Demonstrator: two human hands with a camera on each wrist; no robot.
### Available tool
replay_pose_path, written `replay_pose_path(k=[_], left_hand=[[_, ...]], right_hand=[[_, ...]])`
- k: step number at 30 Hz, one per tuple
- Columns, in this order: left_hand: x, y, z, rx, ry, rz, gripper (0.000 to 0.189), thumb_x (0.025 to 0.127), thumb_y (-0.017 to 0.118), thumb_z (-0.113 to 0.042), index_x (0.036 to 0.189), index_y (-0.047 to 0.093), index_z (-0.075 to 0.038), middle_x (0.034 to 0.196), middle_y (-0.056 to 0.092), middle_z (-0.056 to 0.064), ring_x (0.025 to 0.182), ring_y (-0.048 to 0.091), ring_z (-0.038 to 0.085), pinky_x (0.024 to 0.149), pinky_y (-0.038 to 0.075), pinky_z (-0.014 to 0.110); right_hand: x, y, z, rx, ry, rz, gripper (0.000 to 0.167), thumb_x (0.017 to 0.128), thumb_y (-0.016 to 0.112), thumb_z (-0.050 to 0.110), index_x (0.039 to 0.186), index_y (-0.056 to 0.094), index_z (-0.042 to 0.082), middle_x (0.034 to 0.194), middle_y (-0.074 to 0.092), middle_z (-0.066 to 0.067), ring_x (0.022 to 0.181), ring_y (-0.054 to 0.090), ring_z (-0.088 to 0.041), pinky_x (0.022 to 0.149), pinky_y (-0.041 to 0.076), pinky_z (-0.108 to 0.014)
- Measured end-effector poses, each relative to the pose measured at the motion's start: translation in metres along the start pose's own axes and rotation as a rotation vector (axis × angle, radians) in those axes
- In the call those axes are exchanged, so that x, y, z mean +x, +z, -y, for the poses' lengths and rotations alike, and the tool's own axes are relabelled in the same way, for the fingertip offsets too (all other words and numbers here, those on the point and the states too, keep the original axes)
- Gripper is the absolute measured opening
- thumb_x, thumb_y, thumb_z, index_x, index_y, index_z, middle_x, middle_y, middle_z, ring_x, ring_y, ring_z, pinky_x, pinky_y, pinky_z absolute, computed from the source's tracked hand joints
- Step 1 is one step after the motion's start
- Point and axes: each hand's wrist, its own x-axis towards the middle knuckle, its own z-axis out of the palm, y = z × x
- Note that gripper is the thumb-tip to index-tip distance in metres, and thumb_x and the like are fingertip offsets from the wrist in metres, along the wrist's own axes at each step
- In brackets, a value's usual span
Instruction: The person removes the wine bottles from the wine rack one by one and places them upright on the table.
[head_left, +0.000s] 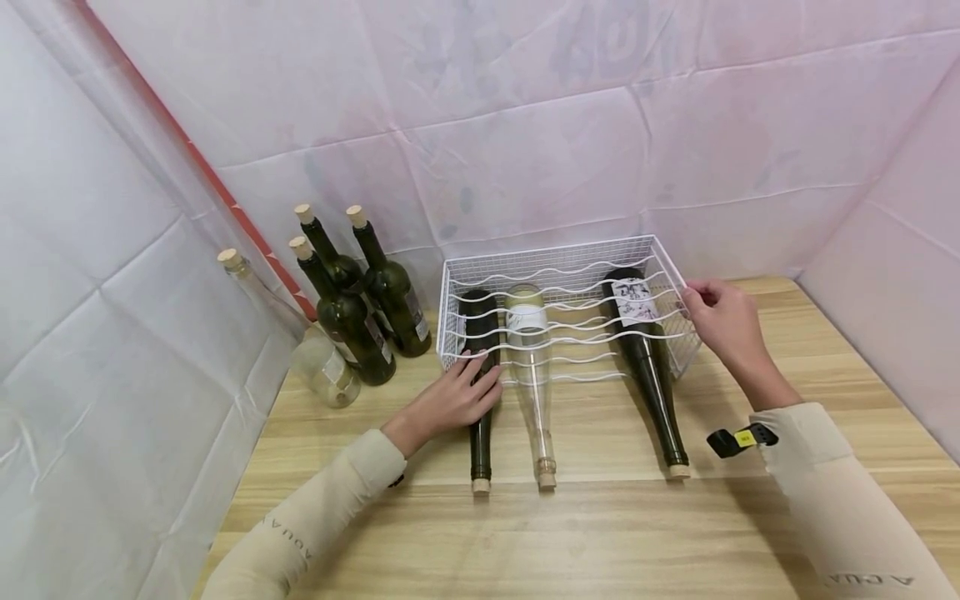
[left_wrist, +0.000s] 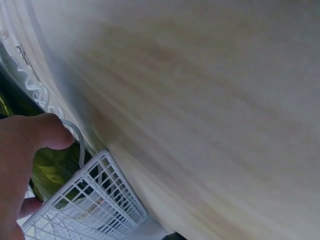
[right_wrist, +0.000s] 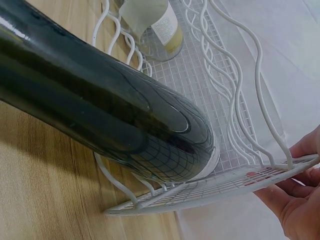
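Note:
A white wire wine rack (head_left: 555, 340) holds three corked bottles on their sides, necks toward me. My left hand (head_left: 453, 396) grips the leftmost dark green wine bottle (head_left: 481, 446) at the rack's front. In the left wrist view its thumb (left_wrist: 47, 132) lies against a wire end, with green glass behind. The clear wine bottle (head_left: 538, 417) lies beside it, untouched. My right hand (head_left: 726, 325) pinches the rack's right side panel (right_wrist: 210, 192), thumb and fingers on either side of the mesh. Close to that panel lies another dark green bottle (head_left: 652, 375) with a pale label.
Left of the rack stand several corked bottles: dark green ones (head_left: 352, 321) and a clear one (head_left: 326, 367). Pale sheeting (head_left: 525, 133) hangs behind and at both sides of the wooden table (head_left: 525, 542). The bottle necks jut past the rack's front.

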Motion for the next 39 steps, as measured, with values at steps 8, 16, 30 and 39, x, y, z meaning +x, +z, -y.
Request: replay_pose_path(k=[8,16,30,39], left_hand=[[-0.004,-0.007,-0.003,-0.023,-0.018,-0.033,0.038,0.107,0.037,-0.001,0.118,0.072,-0.012,0.128,0.072,0.01,0.114,0.07,0.037,0.089,0.063,0.046],[-0.008,-0.012,-0.006,-0.073,-0.045,-0.028,0.037,0.106,0.039,0.001,0.12,0.072,-0.011,0.125,0.072,0.009,0.115,0.069,0.039,0.092,0.063,0.047],[-0.015,-0.027,-0.004,-0.135,-0.088,-0.084,0.036,0.104,0.045,0.003,0.126,0.07,-0.009,0.129,0.071,0.009,0.12,0.068,0.042,0.1,0.06,0.047],[-0.023,-0.039,-0.006,-0.21,-0.147,-0.139,0.037,0.106,0.043,0.003,0.127,0.071,-0.008,0.132,0.072,0.009,0.125,0.067,0.043,0.103,0.058,0.045]], right_hand=[[-0.001,0.0,-0.001,-0.004,0.007,0.008,0.042,0.104,0.053,0.025,0.12,0.071,-0.01,0.104,0.073,-0.033,0.063,0.05,0.018,0.056,0.043,-0.007],[0.0,0.002,-0.001,0.013,0.008,0.012,0.041,0.104,0.054,0.023,0.118,0.07,-0.012,0.103,0.074,-0.034,0.062,0.051,0.018,0.054,0.044,-0.008],[-0.001,0.0,-0.001,0.004,0.001,0.002,0.041,0.104,0.054,0.024,0.117,0.071,-0.011,0.103,0.074,-0.033,0.063,0.049,0.019,0.055,0.043,-0.008],[0.0,0.001,-0.001,0.023,-0.018,-0.005,0.039,0.103,0.054,0.022,0.113,0.072,-0.012,0.098,0.074,-0.033,0.061,0.051,0.018,0.054,0.044,-0.008]])
